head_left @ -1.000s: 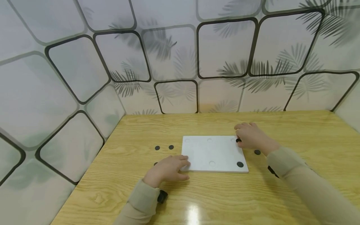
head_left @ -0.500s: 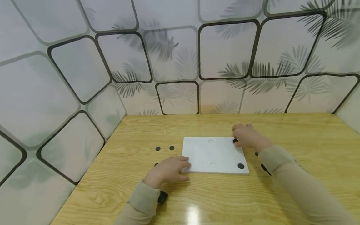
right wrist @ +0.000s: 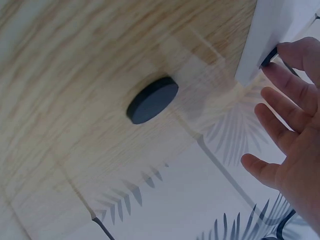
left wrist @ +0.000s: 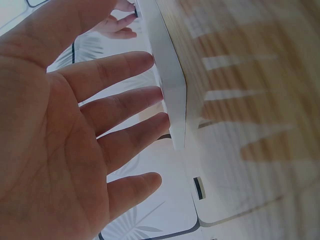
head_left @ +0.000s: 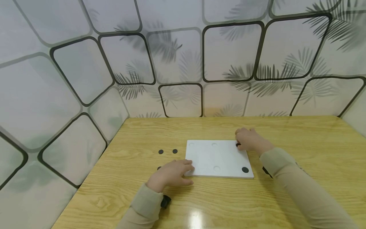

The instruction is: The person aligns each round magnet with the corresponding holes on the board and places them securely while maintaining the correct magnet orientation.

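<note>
Black disc [right wrist: 152,100] beside the sleeve shows only wrist-side.

White flat board [head_left: 217,157] on table, black disc [head_left: 238,145] at its far-right corner

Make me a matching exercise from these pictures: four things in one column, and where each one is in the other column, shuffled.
Things:
1. Left hand
2. Right hand
3. Disc on the board
4. Pair of discs

Places:
A. On the table, left of the board
B. At the board's far right corner
C. At the board's near left corner
D. In the board's near right corner

Pairs: 1-C, 2-B, 3-D, 4-A
</note>
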